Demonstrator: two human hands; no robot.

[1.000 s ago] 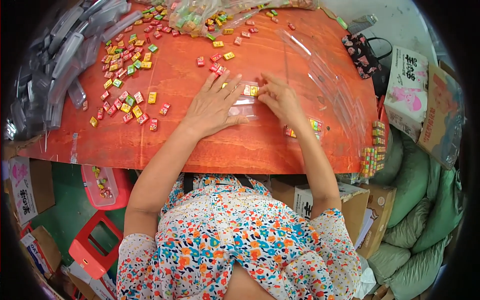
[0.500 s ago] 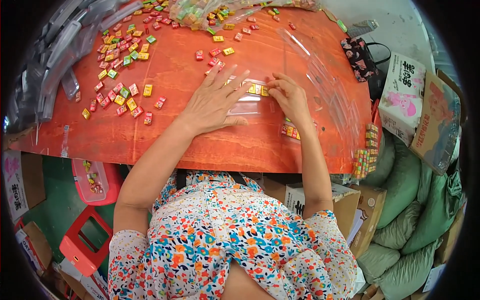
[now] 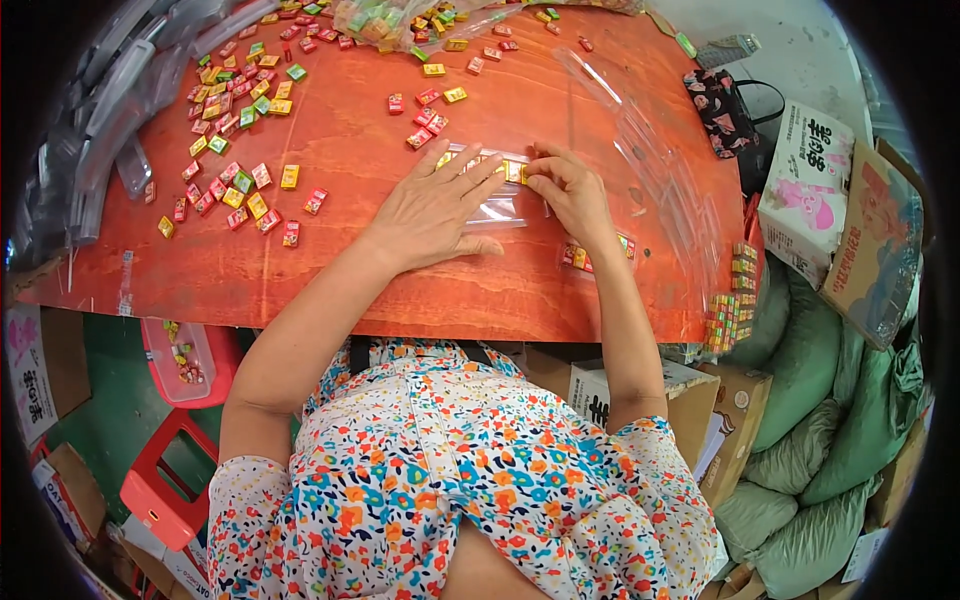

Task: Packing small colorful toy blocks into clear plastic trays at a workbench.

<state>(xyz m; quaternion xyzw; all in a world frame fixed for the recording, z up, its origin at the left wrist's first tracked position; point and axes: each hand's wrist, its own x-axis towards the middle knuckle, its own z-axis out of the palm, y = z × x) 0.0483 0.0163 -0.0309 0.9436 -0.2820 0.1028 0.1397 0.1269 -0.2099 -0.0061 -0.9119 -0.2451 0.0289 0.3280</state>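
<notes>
A row of small yellow boxes (image 3: 514,171) lies in a narrow clear plastic tray on the red table, partly covered by my hands. My left hand (image 3: 432,212) rests palm down across the row, its fingers stretched and apart. At the right end of the row is my right hand (image 3: 572,195), with thumb and fingers drawn together; whatever is between the fingertips is too small to make out. Just below the row sits another clear plastic tray (image 3: 497,211). Beside my right wrist is a second filled row of boxes (image 3: 578,257), partly behind the forearm.
Loose red, yellow and green boxes (image 3: 240,185) are scattered at the left. A clear bag of boxes (image 3: 385,25) is at the far edge. Clear trays pile up (image 3: 120,90) far left; more strips (image 3: 650,170) lie right. Stacked rows (image 3: 722,322) stand at the right corner.
My left hand has slid slightly right and covers more of the row. The fingers of my right hand have closed in at the row's end. The view has shifted a little.
</notes>
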